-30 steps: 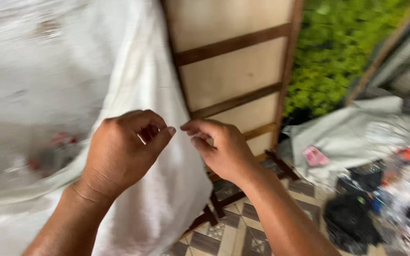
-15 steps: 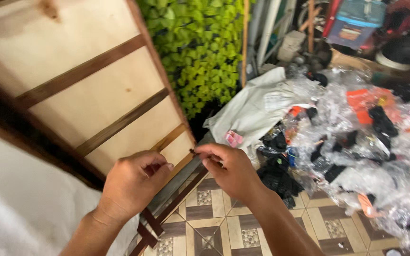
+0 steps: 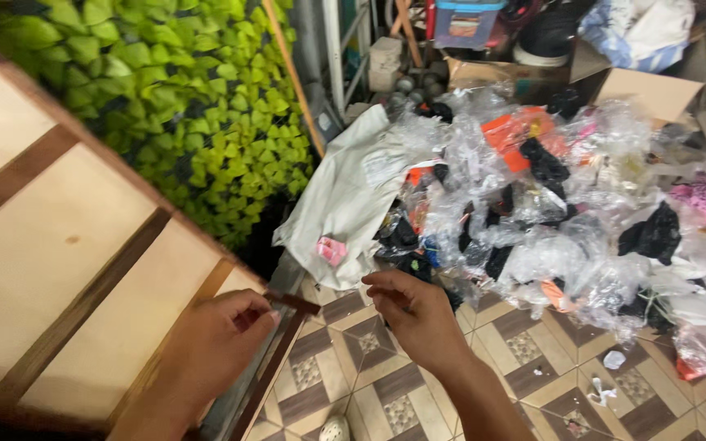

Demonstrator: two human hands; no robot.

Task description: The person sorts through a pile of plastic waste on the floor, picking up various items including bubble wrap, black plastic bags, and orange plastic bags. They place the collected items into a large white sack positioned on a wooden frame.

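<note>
2 hands: left hand (image 3: 221, 339) at wood panel (image 3: 75, 269) edge, right hand (image 3: 418, 314) pinched nearby.

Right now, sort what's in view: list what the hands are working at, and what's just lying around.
In hand:
- left hand, fingers curled, at the lower corner of the wooden panel
- right hand, fingertips pinched; anything between them is too small to tell

Lying about:
- heap of clear plastic bags
- white sack
- green leaf wall
- cardboard box
- tiled floor
</note>
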